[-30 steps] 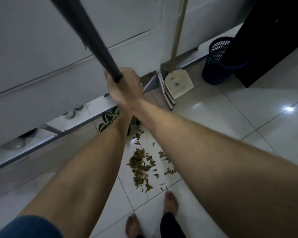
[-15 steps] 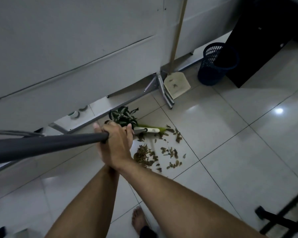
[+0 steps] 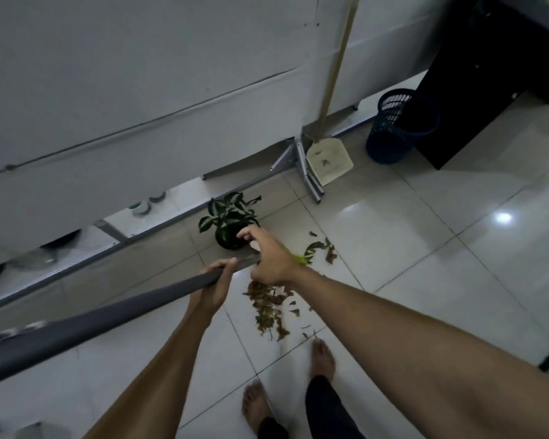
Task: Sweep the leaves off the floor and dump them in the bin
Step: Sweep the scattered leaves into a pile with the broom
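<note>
Dry brown leaves (image 3: 268, 307) scattered on white tile, grey broom handle (image 3: 108, 315) slanting above, blue mesh bin (image 3: 393, 128) upright well apart.
</note>
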A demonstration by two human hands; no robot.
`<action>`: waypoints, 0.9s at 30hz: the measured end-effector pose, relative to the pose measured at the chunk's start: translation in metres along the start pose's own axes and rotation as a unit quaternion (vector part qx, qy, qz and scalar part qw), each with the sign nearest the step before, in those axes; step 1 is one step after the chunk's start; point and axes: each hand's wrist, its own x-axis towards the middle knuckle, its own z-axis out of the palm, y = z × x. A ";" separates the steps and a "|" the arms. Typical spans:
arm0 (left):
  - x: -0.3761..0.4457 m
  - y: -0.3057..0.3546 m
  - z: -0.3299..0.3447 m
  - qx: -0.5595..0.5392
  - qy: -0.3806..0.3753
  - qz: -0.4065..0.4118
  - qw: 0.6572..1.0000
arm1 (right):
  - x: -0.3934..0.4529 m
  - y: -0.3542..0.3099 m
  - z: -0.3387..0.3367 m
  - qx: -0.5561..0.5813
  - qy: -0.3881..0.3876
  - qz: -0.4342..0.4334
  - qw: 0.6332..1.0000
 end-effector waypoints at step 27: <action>0.023 0.008 0.041 -0.157 -0.052 0.102 0.981 | 0.078 0.072 0.007 -0.217 -0.008 0.069 0.974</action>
